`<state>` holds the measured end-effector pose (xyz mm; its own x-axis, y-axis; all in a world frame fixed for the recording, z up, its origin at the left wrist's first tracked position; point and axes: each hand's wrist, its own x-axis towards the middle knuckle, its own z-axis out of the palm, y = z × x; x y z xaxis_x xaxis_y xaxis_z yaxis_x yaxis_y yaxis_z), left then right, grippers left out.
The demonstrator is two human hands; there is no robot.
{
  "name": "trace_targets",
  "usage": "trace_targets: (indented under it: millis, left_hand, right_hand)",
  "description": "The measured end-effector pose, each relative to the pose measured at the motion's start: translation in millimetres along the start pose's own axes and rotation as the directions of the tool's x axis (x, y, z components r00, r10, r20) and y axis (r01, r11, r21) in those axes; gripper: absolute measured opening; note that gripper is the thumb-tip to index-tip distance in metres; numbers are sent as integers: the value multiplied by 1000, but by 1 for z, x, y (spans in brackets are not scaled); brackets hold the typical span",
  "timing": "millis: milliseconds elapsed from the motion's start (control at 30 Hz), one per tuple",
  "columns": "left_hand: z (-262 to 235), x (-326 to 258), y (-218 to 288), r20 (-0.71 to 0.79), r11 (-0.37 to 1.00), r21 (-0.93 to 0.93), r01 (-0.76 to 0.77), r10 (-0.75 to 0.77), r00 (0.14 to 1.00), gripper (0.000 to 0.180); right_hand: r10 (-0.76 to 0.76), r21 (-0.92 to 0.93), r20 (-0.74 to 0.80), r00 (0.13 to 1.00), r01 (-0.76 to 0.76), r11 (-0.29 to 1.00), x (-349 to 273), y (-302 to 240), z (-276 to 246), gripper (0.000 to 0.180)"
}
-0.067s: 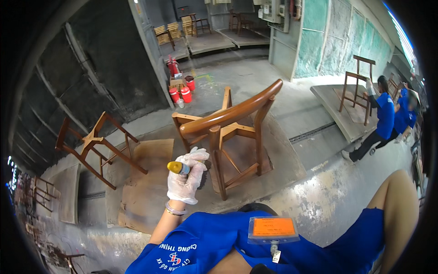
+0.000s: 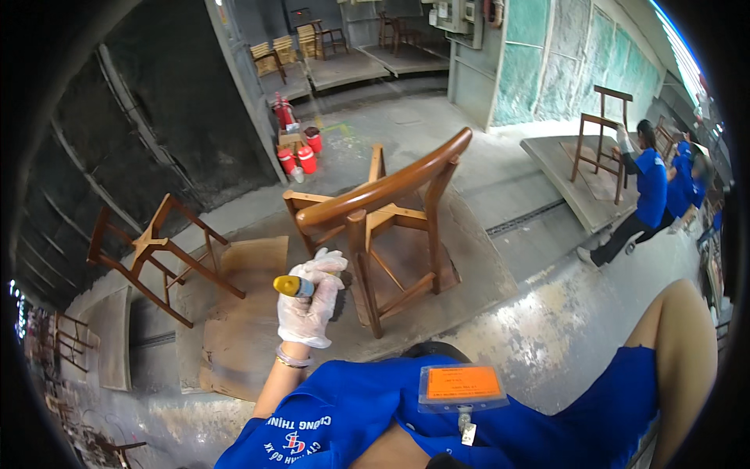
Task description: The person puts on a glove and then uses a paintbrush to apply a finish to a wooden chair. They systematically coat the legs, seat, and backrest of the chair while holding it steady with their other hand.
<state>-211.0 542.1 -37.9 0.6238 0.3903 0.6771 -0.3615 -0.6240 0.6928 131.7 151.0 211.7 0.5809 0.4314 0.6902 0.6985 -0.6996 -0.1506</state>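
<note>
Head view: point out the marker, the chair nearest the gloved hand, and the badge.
Marker [image 2: 288,286]: head view, on its yellow end.
Chair [image 2: 387,187]: head view, on the curved top rail of its back.
Badge [image 2: 462,382]: head view, on the orange card.

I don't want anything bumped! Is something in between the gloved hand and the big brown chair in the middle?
Nothing visible: the left hand, holding a yellow-ended pen-like tool, is right beside the near leg of the brown chair. I can't tell whether they touch.
</note>
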Motion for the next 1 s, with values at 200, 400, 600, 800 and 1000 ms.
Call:
trace_targets:
  millis: [200, 400, 600, 800, 1000]
  left_hand:
    - [-4, -2, -5, -5, 997, -69, 41, -42, 999, 12]
    - [-14, -7, 1, -43, 996, -52, 75, -77, 996, 15]
    - [-16, -13, 5, -139, 992, -67, 108, -116, 983, 30]
    - [-23, -16, 6, -185, 987, -104, 122, -140, 973, 25]
    - [-32, -23, 8, -192, 972, -190, 142, -178, 965, 29]
  right_hand:
    - [28, -11, -24, 999, -28, 1000, 3, 3, -6, 29]
    - [64, -35, -26, 998, -65, 997, 1, 5, -12, 28]
    - [72, -66, -36, 997, -74, 995, -1, 11, -20, 28]
    - [54, -110, -38, 998, -58, 992, 0, 11, -32, 28]
    - [-14, -183, -97, 995, -4, 983, -2, 1, -62, 28]
